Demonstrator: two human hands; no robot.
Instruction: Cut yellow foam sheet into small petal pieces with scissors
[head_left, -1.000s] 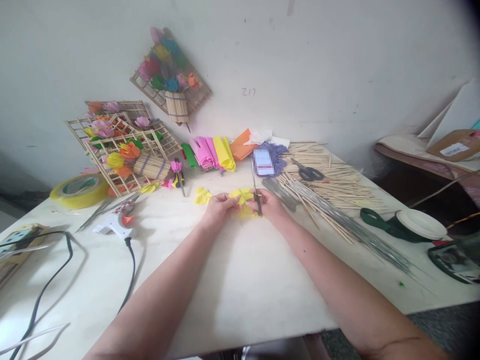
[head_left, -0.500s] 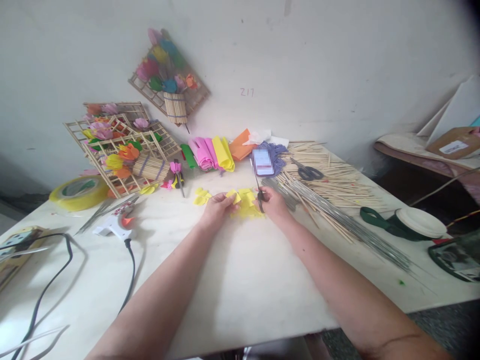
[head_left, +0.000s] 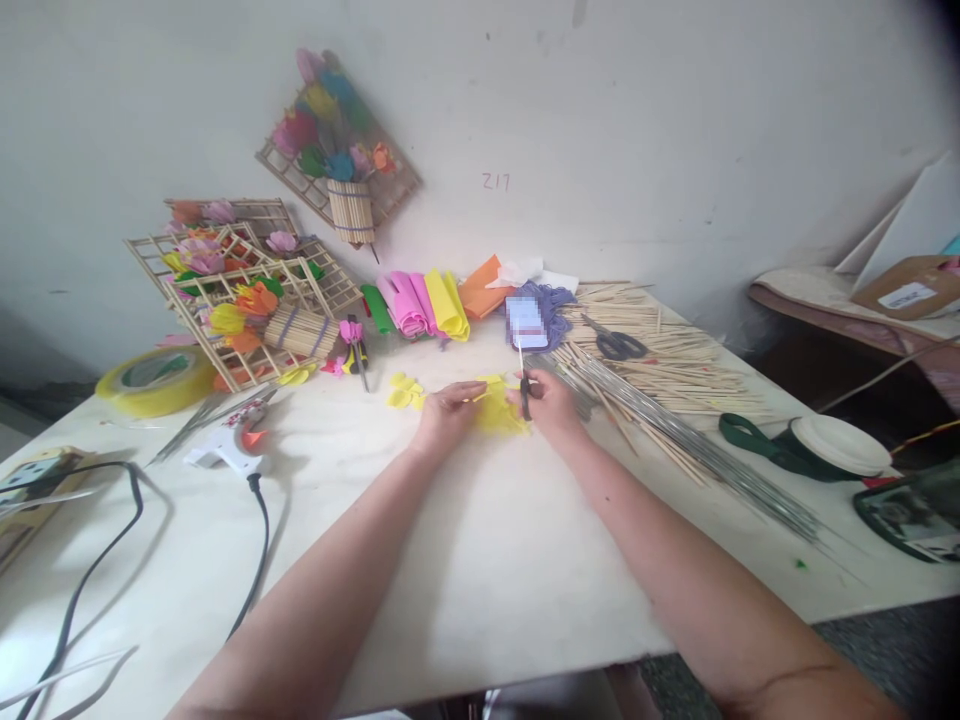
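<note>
My right hand (head_left: 553,402) is closed around a pair of scissors (head_left: 525,392) with black handles, their blades pointing up and away from me. Just to its left, my left hand (head_left: 448,412) has its fingers pressed together on a piece of yellow paper, mostly hidden by the fingers. Beneath and between both hands lie cut yellow paper pieces (head_left: 501,408). Left of my left hand rests a small group of rounded yellow petals (head_left: 405,391).
A white glue gun (head_left: 229,447) and a roll of yellow tape (head_left: 154,382) lie on the left. Coloured paper rolls (head_left: 411,303), a phone (head_left: 526,322) and other scissors (head_left: 621,344) stand behind. Wooden sticks (head_left: 686,375) and metal wires (head_left: 720,465) spread to the right. Flower-decorated stick frames (head_left: 255,315) lean at back left.
My left hand has turned, so the yellow piece in its fingers shows less. The scissors in my right hand have tilted more upright.
</note>
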